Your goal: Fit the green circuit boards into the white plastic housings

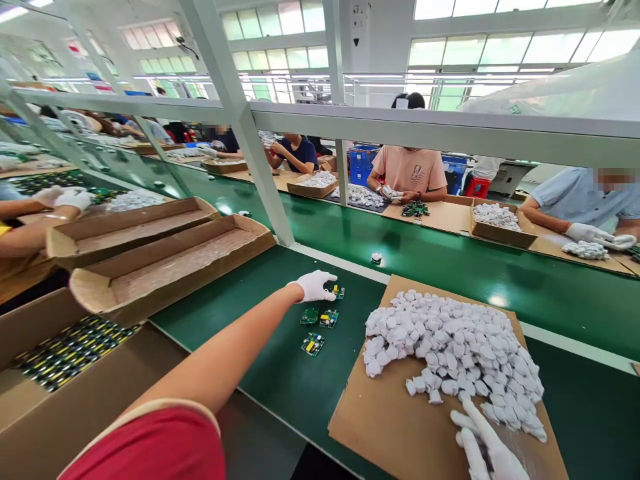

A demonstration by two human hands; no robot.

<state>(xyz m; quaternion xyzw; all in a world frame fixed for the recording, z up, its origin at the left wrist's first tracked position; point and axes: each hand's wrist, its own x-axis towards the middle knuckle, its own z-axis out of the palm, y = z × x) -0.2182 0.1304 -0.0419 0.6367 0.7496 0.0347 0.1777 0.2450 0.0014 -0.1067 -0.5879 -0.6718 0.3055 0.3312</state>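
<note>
My left hand, in a white glove, reaches out over the green bench with thumb and forefinger apart. A small green circuit board with a yellow part lies at its fingertips. Closer to me are three more boards: one showing its plain green side, another with its components up, and a nearer one. My right hand, also gloved, is at the near edge of a heap of small white pieces, its fingers stretched out. The heap rests on a cardboard sheet.
Long cardboard trays stand at the left, above a box of packed boards. Beyond the bench runs a green conveyor carrying a white piece on a board. A metal frame crosses overhead. Co-workers sit opposite and at left.
</note>
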